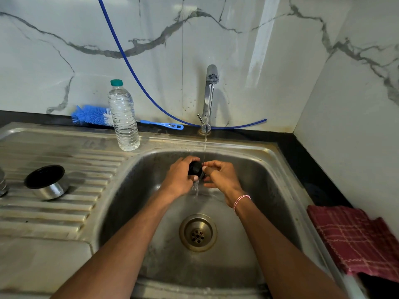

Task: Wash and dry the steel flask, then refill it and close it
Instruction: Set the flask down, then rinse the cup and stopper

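Left hand (180, 176) curled around a small black stopper (195, 168), fingers wrapped over its far side, thumb side toward the camera. Right hand (219, 174) meets it from the other side; fingertips (206, 169) pinch or rub the stopper's right edge, remaining fingers loosely bent. Both hands held over the basin of the steel sink (278, 169), above and behind the drain (198, 232). Pink-and-white thread band (241, 201) on the right wrist.

Tap (209, 98) running: thin stream (204, 145) drops straight onto the stopper between the hands, and water spills off below them into the basin.

Steel flask cup-lid (46, 182), black inside, sits mouth up and slightly tilted on the ribbed drainboard (64, 212), well left of the hands. At the far left frame edge, a sliver of metal (2, 182); could be the flask body, cannot tell.

Clear plastic water bottle (123, 117), green cap on, stands upright at the back corner of the drainboard. Blue bottle brush (95, 115) lies behind it on the black counter strip, handle pointing toward the tap. Blue hose (138, 80) hangs down the marble-pattern wall (280, 61) and runs behind the tap base. Red checked cloth (354, 240) bunched on the counter right of the sink.
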